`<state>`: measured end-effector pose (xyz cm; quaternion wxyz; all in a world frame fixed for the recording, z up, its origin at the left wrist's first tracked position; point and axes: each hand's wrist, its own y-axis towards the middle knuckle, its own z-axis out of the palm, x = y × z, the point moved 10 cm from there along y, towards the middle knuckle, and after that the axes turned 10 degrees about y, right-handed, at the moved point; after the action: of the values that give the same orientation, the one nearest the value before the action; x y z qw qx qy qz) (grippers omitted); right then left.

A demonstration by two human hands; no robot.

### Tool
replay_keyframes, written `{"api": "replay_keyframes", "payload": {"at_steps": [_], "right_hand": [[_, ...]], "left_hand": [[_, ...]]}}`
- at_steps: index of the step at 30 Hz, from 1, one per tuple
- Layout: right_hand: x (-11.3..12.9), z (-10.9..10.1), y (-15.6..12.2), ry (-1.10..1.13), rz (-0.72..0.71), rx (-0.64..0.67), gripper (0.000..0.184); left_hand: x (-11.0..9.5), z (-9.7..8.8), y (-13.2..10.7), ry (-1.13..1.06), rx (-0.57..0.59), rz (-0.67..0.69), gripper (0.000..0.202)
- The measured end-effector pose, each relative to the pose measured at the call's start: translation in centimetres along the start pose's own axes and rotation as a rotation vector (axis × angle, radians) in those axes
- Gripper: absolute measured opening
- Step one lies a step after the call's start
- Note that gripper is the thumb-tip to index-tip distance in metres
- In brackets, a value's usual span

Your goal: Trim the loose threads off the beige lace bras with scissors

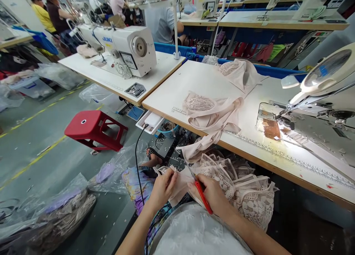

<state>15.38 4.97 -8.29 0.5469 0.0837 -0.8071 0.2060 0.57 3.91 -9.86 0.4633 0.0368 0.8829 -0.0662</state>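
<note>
My left hand (163, 186) pinches the edge of a pale beige bra piece (181, 184) above my lap. In my right hand (212, 194) is a pair of scissors (201, 196) with red handles, its metal blades pointing up and away from me, beside the fabric. My right fingers also touch that fabric. Beige lace bras (249, 196) are heaped to the right of my hands, below the table edge. A beige bra (212, 112) lies on the tabletop, with a strip of it hanging over the front edge towards my lap.
A sewing machine (318, 111) with a lamp stands at right on the white table (166, 85). Another bra (241, 72) lies farther back. A JUKI machine (122, 48) occupies the adjoining table. A red stool (94, 127), plastic bags (63, 218) and a hanging black cable (137, 162) are at left. Other people sit behind.
</note>
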Motion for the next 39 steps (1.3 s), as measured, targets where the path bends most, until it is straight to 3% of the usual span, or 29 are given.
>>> {"api": "replay_keyframes", "payload": {"at_steps": [2, 4, 9, 14, 26, 39], "right_hand": [[2.0, -1.9, 0.2, -0.03, -0.133, -0.125, 0.023], [2.7, -2.3, 0.5, 0.027, -0.165, -0.105, 0.016], [0.9, -0.5, 1.2, 0.308, -0.011, 0.085, 0.021], [0.0, -0.1, 0.6, 0.387, 0.025, 0.078, 0.023], [1.5, -2.0, -0.7, 0.287, -0.073, 0.01, 0.007], [3.8, -4.2, -0.4, 0.178, -0.215, -0.164, 0.013]], "left_hand": [[-0.1, 0.0, 0.0, -0.124, 0.022, -0.033, 0.036], [-0.2, 0.1, -0.2, -0.229, 0.043, -0.055, 0.039], [-0.4, 0.6, -0.6, -0.353, 0.057, -0.072, 0.038], [-0.3, 0.8, -0.8, -0.412, 0.043, -0.081, 0.035], [-0.5, 0.0, -1.7, -0.579, -0.029, -0.11, 0.028], [-0.6, -0.4, -1.8, -0.585, -0.127, -0.136, 0.025]]}}
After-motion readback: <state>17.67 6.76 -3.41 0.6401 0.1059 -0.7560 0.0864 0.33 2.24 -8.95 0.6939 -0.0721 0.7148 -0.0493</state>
